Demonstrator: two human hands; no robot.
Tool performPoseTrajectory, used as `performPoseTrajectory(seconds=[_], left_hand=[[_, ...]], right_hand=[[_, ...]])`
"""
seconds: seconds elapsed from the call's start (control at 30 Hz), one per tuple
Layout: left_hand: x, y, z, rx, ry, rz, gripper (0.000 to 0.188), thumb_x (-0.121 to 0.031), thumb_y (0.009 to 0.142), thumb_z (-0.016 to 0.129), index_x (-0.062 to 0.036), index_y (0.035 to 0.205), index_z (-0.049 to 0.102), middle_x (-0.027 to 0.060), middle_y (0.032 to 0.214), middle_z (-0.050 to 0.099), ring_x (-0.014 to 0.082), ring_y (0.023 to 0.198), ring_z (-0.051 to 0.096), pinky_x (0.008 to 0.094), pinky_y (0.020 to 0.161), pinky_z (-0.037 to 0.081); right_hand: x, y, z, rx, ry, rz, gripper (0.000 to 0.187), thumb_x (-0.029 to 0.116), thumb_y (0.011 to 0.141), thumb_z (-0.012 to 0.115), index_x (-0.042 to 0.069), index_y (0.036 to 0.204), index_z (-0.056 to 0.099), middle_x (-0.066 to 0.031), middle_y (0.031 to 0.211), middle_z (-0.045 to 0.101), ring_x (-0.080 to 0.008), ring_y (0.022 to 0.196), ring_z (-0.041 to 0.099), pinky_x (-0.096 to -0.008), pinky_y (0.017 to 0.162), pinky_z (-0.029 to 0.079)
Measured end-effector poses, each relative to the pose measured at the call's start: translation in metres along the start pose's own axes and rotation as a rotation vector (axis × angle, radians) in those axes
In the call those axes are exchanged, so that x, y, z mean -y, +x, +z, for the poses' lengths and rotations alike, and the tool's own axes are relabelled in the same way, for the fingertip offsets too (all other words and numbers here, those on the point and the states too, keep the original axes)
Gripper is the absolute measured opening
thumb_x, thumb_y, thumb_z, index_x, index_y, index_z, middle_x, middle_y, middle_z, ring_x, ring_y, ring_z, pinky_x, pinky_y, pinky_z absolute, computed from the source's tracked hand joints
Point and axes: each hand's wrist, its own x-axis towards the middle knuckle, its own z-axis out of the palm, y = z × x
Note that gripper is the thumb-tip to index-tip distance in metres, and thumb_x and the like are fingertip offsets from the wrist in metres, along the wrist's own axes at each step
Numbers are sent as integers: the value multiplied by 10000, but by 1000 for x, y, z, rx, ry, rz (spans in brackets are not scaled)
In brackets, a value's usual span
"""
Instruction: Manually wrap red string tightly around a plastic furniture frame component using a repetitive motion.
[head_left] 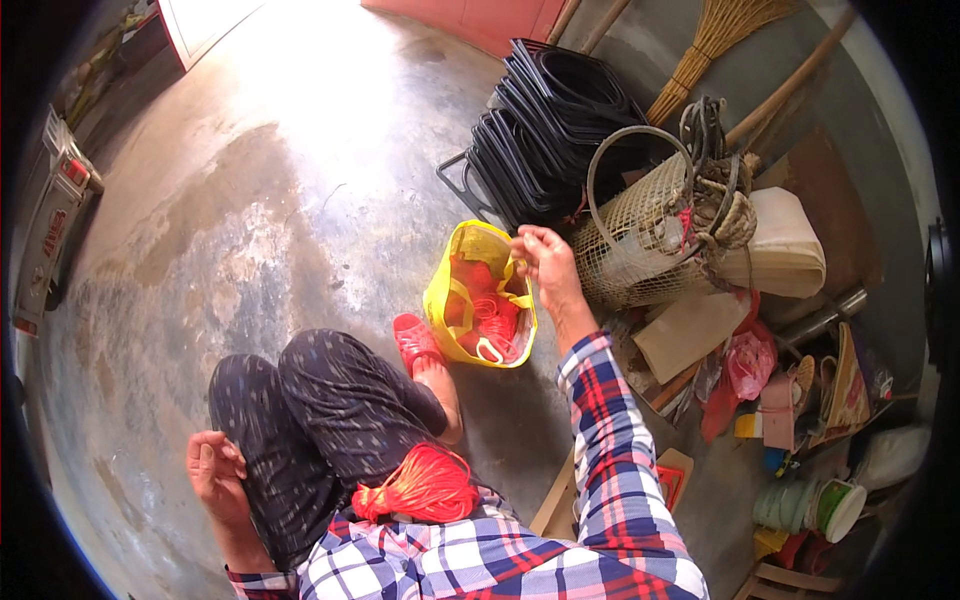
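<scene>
The right hand (545,262) pinches the rim of a yellow bag (478,296) on the floor, its red contents partly hidden. The left hand (215,470) rests loosely curled and empty on the knee, beside a red cord bundle (425,487) in the lap.

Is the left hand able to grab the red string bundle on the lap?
Probably yes. The left hand rests on the knee, empty, and the red string bundle lies uncovered on the lap just beside it, with nothing between them.

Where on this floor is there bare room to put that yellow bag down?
The concrete floor left of the yellow bag lies bare up to the doorway. Right of it is crowded: black frames, woven basket, cardboard, bags. The right hand holds the bag's rim.
</scene>
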Motion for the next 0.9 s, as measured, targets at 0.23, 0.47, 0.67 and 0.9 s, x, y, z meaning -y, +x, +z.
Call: performPoseTrajectory(seconds=[0.23, 0.47, 0.67, 0.9], left_hand=[[2, 4, 6, -65, 11, 21, 232, -258, 969, 552, -28, 950, 567, 55, 697, 548, 109, 553, 511, 196, 425, 371], [-8, -1, 4, -104, 16, 35, 251, -260, 971, 544, -14, 921, 547, 70, 653, 528, 123, 500, 492, 214, 372, 372], [-5, 6, 10, -151, -46, 6, 276, -272, 970, 538, -6, 902, 518, 80, 598, 488, 143, 455, 460, 228, 358, 369], [-7, 9, 15, -171, -4, -11, 283, -283, 972, 541, -14, 891, 500, 51, 571, 454, 126, 456, 445, 214, 366, 359]], right_hand=[[43, 124, 9, -219, -463, -340, 435, 198, 858, 686, -19, 1216, 565, -132, 1170, 638, -232, 1067, 610, -337, 932, 472], [84, 206, 11, -423, -1054, -533, 649, 262, 760, 725, -22, 1295, 494, -244, 1295, 542, -377, 1230, 496, -413, 1068, 376], [117, 262, -17, -473, -1247, -503, 719, 250, 787, 696, -4, 1388, 393, -221, 1413, 438, -351, 1349, 362, -405, 1141, 286], [116, 258, -3, -470, -1585, -301, 623, 247, 850, 643, 112, 1409, 406, -109, 1388, 491, -304, 1325, 411, -445, 1080, 376]])
